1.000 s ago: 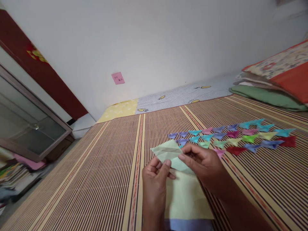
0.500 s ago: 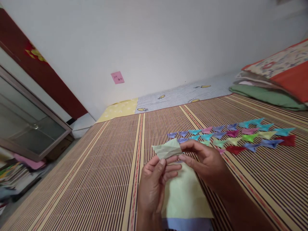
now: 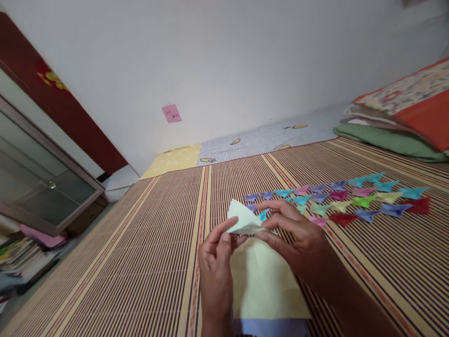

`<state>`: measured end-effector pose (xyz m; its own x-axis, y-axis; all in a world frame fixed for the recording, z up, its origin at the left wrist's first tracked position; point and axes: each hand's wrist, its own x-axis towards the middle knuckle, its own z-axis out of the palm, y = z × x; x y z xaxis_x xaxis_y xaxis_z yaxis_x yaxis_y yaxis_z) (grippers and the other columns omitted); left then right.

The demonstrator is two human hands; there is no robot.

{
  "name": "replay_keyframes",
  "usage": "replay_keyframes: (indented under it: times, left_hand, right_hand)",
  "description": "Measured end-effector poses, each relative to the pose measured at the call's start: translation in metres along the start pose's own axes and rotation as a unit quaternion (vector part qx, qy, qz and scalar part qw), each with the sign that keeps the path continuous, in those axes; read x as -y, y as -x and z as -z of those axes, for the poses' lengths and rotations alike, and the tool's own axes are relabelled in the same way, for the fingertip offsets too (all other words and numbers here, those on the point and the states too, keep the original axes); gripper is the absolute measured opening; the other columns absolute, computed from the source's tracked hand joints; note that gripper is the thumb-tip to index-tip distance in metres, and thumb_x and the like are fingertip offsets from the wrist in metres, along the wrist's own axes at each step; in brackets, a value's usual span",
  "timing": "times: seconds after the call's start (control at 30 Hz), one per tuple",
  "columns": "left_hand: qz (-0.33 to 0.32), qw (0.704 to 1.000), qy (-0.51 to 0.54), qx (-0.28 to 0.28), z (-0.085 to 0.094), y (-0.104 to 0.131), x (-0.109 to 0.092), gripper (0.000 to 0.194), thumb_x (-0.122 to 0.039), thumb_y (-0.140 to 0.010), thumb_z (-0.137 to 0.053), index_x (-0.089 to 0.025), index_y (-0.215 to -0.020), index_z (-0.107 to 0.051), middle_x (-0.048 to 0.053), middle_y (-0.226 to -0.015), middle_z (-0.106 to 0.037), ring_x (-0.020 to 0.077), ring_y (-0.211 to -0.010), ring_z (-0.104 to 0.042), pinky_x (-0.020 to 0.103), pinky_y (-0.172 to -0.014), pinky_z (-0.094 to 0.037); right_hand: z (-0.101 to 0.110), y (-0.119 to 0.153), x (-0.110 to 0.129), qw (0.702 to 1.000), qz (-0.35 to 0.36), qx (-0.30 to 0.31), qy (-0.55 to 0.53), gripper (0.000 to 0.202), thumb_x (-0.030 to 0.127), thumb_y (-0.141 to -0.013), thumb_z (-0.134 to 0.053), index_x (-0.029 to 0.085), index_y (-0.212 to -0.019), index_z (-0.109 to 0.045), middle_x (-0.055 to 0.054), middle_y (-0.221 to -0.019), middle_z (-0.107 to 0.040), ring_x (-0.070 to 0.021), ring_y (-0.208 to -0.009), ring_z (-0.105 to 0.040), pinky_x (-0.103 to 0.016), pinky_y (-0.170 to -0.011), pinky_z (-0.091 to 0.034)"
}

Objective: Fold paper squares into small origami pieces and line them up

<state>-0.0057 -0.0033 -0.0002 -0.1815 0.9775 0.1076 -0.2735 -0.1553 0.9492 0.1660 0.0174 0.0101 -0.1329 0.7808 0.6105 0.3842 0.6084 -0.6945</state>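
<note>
A pale green folded paper (image 3: 243, 217) is held up between both hands, its pointed corner upward at the left. My left hand (image 3: 218, 257) pinches its lower left edge between thumb and fingers. At the right end of the fold, my right hand (image 3: 298, 236) grips the paper with thumb and fingertips. Beneath the hands lies a pale yellow-green sheet (image 3: 268, 285), with a blue-violet sheet (image 3: 271, 326) showing under its near edge.
Rows of small folded paper shapes (image 3: 364, 201) in several colours lie on the striped mat (image 3: 157, 262) at the right. Folded bedding (image 3: 393, 140) is stacked at the back right. A glass-fronted cabinet (image 3: 45, 173) stands at the left.
The held paper has been turned and now shows a tall point at the left. My left fingers have curled onto it, and my right fingers have shifted along its right end.
</note>
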Motion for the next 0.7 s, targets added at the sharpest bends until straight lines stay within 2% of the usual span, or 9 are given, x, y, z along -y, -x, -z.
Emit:
replay_keyframes:
  times: [0.1,0.23,0.33,0.43,0.57,0.7]
  left_hand:
    - [-0.005,0.999,-0.023,-0.033,-0.003,0.000,-0.002,0.022,-0.037,-0.090,-0.073,-0.020,-0.102,-0.078,0.004,-0.090,-0.078,0.0158,-0.077,-0.075,0.023,-0.073,-0.058]
    - [-0.036,0.997,-0.033,-0.062,-0.010,0.001,-0.004,0.018,-0.031,-0.083,-0.081,-0.019,-0.094,-0.074,0.001,-0.083,-0.074,0.0128,-0.069,-0.072,0.020,-0.067,-0.056]
    - [-0.034,0.997,-0.008,-0.072,-0.010,-0.001,-0.003,0.027,-0.025,-0.079,-0.084,-0.020,-0.101,-0.068,-0.002,-0.075,-0.073,0.0095,-0.061,-0.066,0.017,-0.063,-0.054]
    - [0.007,0.998,0.036,-0.044,-0.007,-0.005,-0.001,0.041,-0.021,-0.076,-0.086,-0.019,-0.112,-0.067,-0.001,-0.076,-0.074,0.0083,-0.059,-0.063,0.015,-0.058,-0.051]
    - [0.065,0.995,0.077,0.005,-0.004,-0.008,0.000,0.023,-0.024,-0.072,-0.088,-0.013,-0.087,-0.074,0.003,-0.076,-0.075,0.0095,-0.060,-0.064,0.015,-0.051,-0.051]
    - [0.081,0.992,0.096,-0.007,-0.010,-0.006,-0.003,0.022,-0.028,-0.072,-0.089,-0.014,-0.079,-0.074,0.002,-0.075,-0.074,0.0102,-0.060,-0.066,0.016,-0.051,-0.055]
  right_hand:
    - [-0.004,0.000,0.000,0.999,-0.045,-0.004,-0.020,0.017,0.027,-0.094,-0.062,0.022,-0.077,-0.063,-0.008,-0.122,-0.066,-0.0278,-0.116,-0.062,-0.043,-0.097,-0.045]
    - [-0.009,0.000,0.003,0.990,-0.118,0.020,-0.071,0.019,0.023,-0.091,-0.060,0.022,-0.073,-0.057,-0.004,-0.093,-0.071,-0.0232,-0.092,-0.066,-0.036,-0.082,-0.049]
    - [-0.009,0.000,0.003,0.983,-0.150,0.031,-0.098,0.017,0.024,-0.089,-0.062,0.022,-0.073,-0.057,-0.001,-0.077,-0.067,-0.0199,-0.074,-0.062,-0.032,-0.068,-0.048]
    - [-0.006,0.000,0.001,0.981,-0.144,0.042,-0.125,0.010,0.023,-0.087,-0.064,0.022,-0.077,-0.060,-0.001,-0.078,-0.067,-0.0192,-0.072,-0.061,-0.030,-0.064,-0.048]
    - [-0.002,0.001,0.001,0.982,-0.136,0.063,-0.117,0.009,0.028,-0.088,-0.063,0.023,-0.081,-0.060,-0.001,-0.078,-0.064,-0.0190,-0.072,-0.059,-0.030,-0.064,-0.048]
    - [-0.004,0.001,0.002,0.984,-0.146,0.053,-0.087,0.020,0.031,-0.091,-0.061,0.022,-0.074,-0.056,-0.001,-0.077,-0.064,-0.0192,-0.072,-0.059,-0.032,-0.066,-0.047]
